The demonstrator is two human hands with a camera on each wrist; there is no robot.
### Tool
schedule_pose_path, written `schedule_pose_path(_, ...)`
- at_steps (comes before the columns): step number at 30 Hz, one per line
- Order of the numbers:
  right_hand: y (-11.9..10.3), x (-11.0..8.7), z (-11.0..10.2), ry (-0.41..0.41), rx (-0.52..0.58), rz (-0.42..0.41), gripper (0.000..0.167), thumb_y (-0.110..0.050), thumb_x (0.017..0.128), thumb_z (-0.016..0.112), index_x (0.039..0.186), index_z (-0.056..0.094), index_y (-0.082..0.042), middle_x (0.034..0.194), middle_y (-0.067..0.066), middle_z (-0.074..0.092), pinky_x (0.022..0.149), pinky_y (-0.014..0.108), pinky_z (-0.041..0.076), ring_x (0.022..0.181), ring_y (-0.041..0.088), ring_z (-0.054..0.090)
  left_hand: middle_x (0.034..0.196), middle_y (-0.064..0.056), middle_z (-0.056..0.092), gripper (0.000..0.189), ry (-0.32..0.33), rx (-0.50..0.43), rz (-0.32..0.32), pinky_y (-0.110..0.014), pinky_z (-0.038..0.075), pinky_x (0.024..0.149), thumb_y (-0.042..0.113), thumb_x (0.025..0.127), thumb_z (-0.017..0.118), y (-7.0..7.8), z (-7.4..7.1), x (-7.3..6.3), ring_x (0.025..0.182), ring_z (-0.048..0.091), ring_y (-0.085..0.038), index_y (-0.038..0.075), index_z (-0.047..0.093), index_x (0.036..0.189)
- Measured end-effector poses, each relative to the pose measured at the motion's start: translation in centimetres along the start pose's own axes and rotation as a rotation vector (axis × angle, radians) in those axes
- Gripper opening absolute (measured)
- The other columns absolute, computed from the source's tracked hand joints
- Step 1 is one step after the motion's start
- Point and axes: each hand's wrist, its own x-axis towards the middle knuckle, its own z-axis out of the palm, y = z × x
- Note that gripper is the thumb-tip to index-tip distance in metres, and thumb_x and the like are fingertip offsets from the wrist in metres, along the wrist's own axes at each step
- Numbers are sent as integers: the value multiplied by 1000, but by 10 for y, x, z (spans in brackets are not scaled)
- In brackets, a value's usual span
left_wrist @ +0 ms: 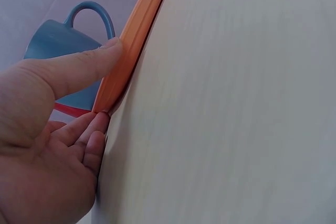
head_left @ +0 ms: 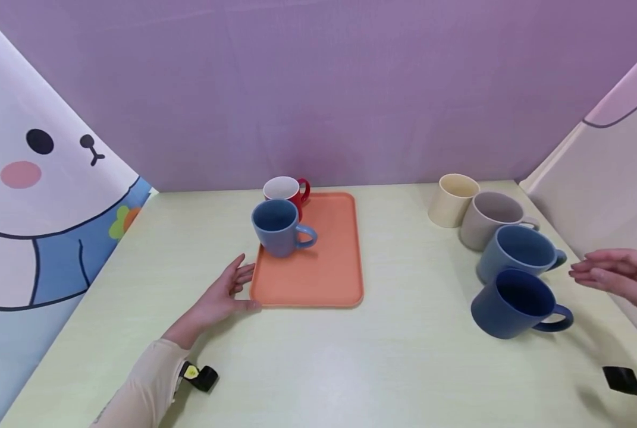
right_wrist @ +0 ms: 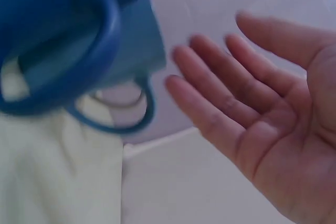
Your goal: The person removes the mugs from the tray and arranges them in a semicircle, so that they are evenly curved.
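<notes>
My left hand [head_left: 224,297] holds the near left corner of an orange tray [head_left: 329,267], thumb along the front rim and fingers at the left side. On the tray stand a blue-grey mug [head_left: 281,238] and, behind it, a red mug with white inside [head_left: 282,188], partly hidden. My right hand [head_left: 625,273] is empty, fingers extended and thumb apart, to the right of a light blue mug [head_left: 505,261] and a dark blue mug [head_left: 502,312]. In the right wrist view a gap separates the fingertips from the light blue handle [right_wrist: 149,109].
Behind the blue mugs, a grey mug [head_left: 481,223] and a cream mug [head_left: 449,202] complete a close row at the table's right. A purple cloth [head_left: 318,95] backs the pale table [head_left: 404,368]. White printed cloths flank both sides.
</notes>
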Motion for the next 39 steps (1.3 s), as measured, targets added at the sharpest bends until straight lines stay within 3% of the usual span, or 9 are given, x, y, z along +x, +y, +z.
schedule_pose_path(3,-8,12,13,80,-38,-23,39,25,95,32,121,57,12,109,13,73,82,21,54,95,18,73,156,-27,31,107,-1,2,-1,-61,25,112,1,83,79,2,0,-1,140,34,-44,-5,1,156)
schedule_pose_path(7,-16,30,32,107,-62,-29,34,26,94,35,119,57,15,107,13,73,81,20,54,93,17,73,156,-26,32,106,1,1,-8,-60,24,112,1,83,78,3,0,0,140,35,-43,-4,1,157)
schedule_pose_path(15,-28,59,67,217,-272,214,25,16,94,54,112,64,2,97,3,76,80,13,50,87,9,72,155,-28,32,106,-1,-4,-2,-61,25,112,-1,83,78,3,-1,1,140,35,-45,-6,2,156)
schedule_pose_path(17,-28,66,75,197,-277,210,24,16,94,54,112,64,3,97,4,76,82,12,50,88,9,72,155,-28,32,106,-1,-3,-2,-61,25,112,-1,83,78,3,-1,1,140,35,-45,-6,2,156)
schedule_pose_path(24,-22,90,105,86,-118,123,26,23,91,51,111,61,9,99,10,75,81,21,54,92,15,72,154,-28,33,107,11,11,8,-59,29,109,-1,81,80,2,0,1,139,37,-43,-7,3,156)
schedule_pose_path(32,-19,113,139,21,-119,94,26,23,89,55,109,62,9,98,8,74,80,21,54,91,14,72,153,-29,33,106,13,12,14,-60,29,109,-3,80,79,2,0,0,138,37,-45,-8,4,155)
schedule_pose_path(39,-4,124,167,-80,-257,65,29,20,89,59,110,64,2,99,8,72,80,21,54,91,12,70,154,-29,33,107,12,17,17,-60,29,109,-2,81,79,2,0,0,139,37,-44,-8,3,155)
